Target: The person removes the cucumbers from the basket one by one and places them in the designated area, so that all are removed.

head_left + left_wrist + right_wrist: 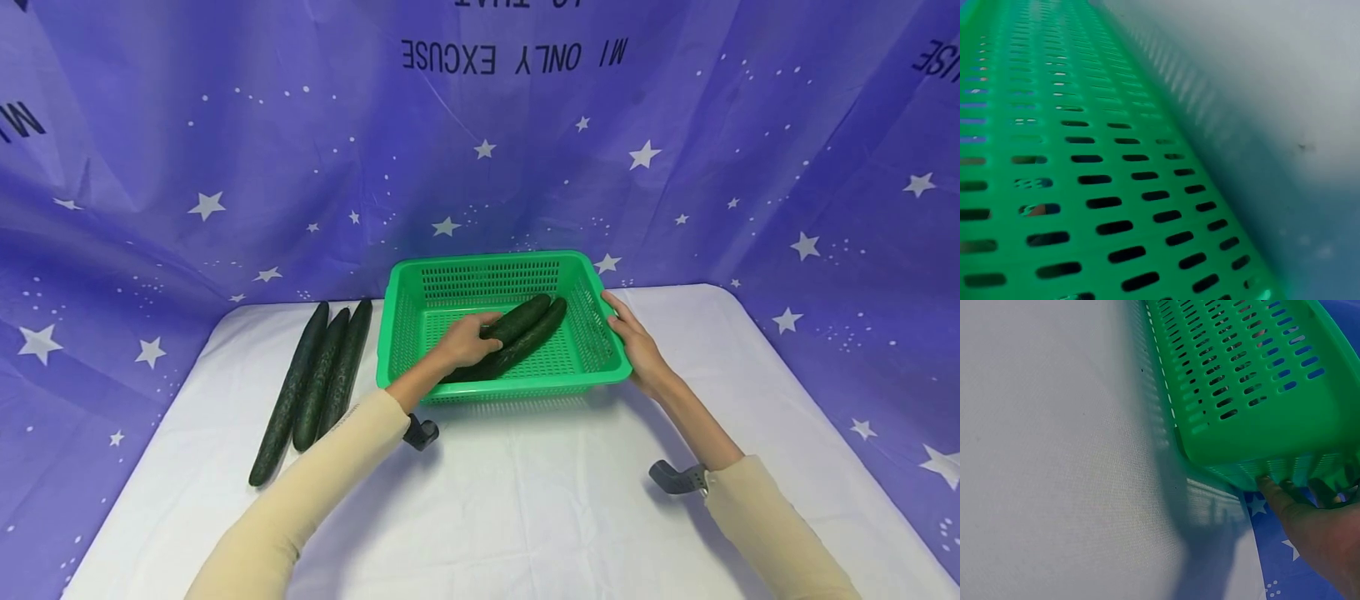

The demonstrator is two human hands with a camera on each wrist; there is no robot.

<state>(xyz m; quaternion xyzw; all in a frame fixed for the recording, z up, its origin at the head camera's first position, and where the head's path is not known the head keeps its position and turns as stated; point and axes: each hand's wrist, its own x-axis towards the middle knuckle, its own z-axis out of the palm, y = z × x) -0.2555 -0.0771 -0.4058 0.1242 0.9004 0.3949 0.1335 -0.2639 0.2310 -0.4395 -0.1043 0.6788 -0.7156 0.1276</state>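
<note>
Two dark green cucumbers lie slantwise inside a green plastic basket [495, 387]. My left hand [467, 342] reaches over the front rim and grips the farther cucumber [528, 315], thumb toward me; the nearer cucumber [534, 340] runs right alongside it. At the basket's right end my right hand [636, 343] holds the rim, and in the right wrist view its fingers [1282, 500] press the outside of the end wall. The left wrist view shows only the slotted front wall [1104, 200] and tabletop, with the left hand hidden there.
Three more cucumbers [321, 392] lie side by side on the white-covered table [525, 500], left of the basket. A purple star-patterned curtain [480, 183] hangs right behind the basket. Dark wrist mounts [675, 477] stick out from both sleeves.
</note>
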